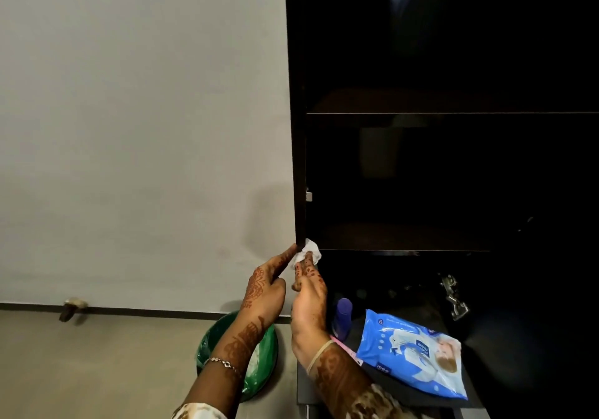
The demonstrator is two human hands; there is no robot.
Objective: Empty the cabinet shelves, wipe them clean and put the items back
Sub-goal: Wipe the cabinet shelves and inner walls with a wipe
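Observation:
A dark wooden cabinet (299, 159) stands open against the wall, its shelves (421, 112) bare and deep in shadow. At the lower shelf's front left corner, my right hand (308, 302) pinches a crumpled white wipe (309, 251) and presses it against the edge. My left hand (264, 292) is beside it, fingertips touching the cabinet's left side panel and the wipe. A blue pack of wet wipes (411, 354) lies on the dark surface below, next to a purple bottle (343, 316).
A green-lined bin (207, 344) sits on the floor below my left arm. A metal hinge (453, 298) hangs at the lower right. A small door stopper (72, 307) sits at the wall's base on the left.

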